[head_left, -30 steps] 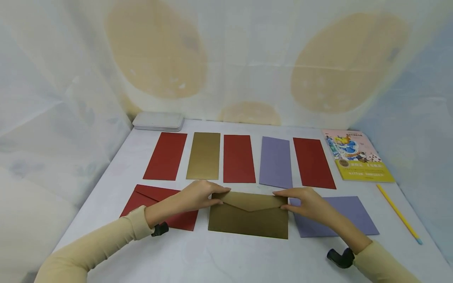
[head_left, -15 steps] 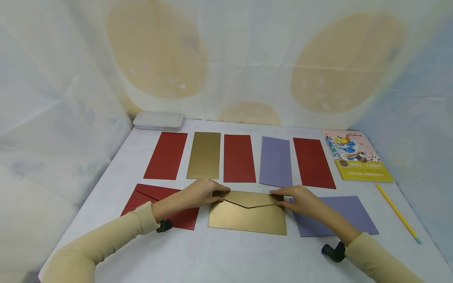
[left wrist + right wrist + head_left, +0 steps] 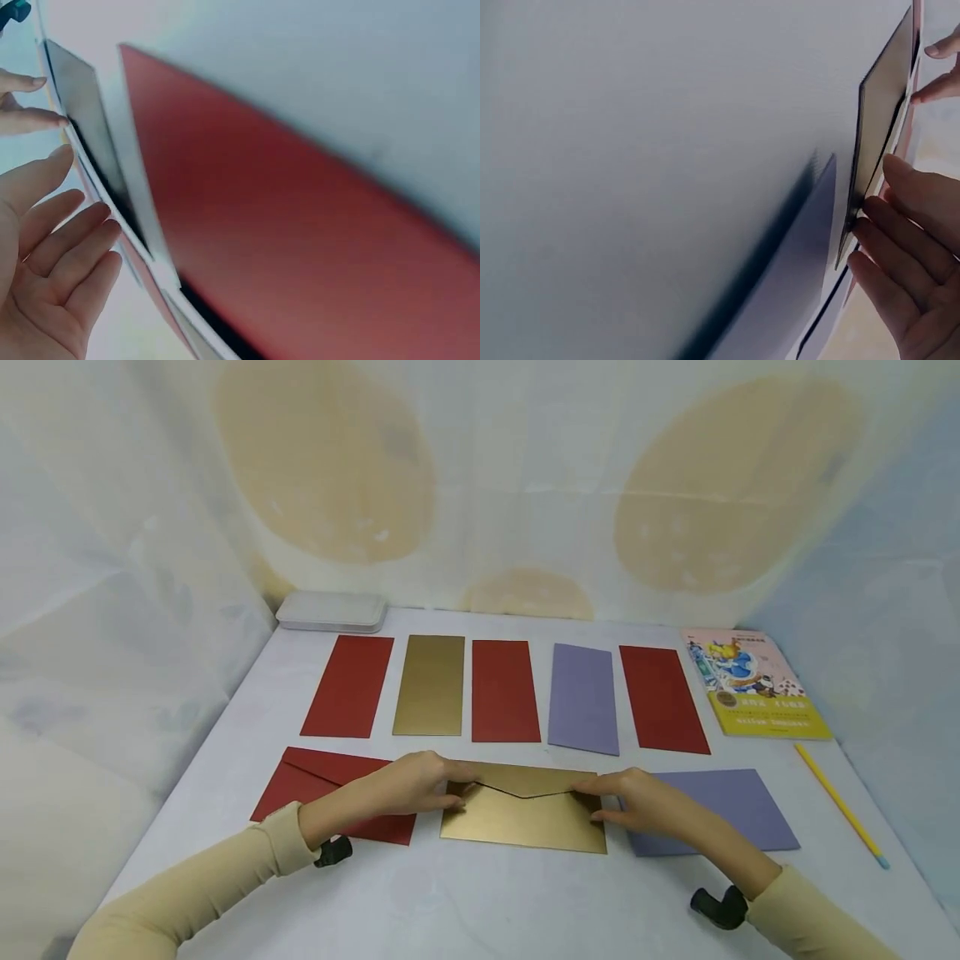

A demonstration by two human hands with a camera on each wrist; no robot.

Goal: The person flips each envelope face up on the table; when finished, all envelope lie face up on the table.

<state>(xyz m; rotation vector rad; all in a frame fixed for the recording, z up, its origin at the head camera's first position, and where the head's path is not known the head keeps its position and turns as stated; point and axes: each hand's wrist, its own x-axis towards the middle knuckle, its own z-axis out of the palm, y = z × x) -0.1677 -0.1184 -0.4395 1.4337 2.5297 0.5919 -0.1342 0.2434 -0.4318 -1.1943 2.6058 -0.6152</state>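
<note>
A gold envelope point(image 3: 522, 822) lies flat in the middle of the table, its pointed flap folded down towards me. My left hand point(image 3: 423, 781) is at its left end, index finger and thumb over the surface. At the opposite end my right hand point(image 3: 637, 802) has its index fingertip by the flap's edge and its thumb lower down. Both wrist views show loosely extended fingers, with no grip on the paper. A red envelope point(image 3: 390, 829) lies partly under my left forearm. Beyond my right hand is a purple envelope point(image 3: 738, 806), partly covered by that hand.
Along the back runs a row of upright-laid envelopes: a red one point(image 3: 348, 685), a gold one point(image 3: 429, 685), another red one point(image 3: 506, 692), a purple one point(image 3: 583, 697) and a red one point(image 3: 664, 700). A white case point(image 3: 332, 612), a book point(image 3: 753, 681) and a yellow pencil point(image 3: 840, 806) lie around them.
The gold envelope, darker and held at both upper corners a second ago, has come down flat on the table. Both hands have loosened and shifted slightly down over its ends.
</note>
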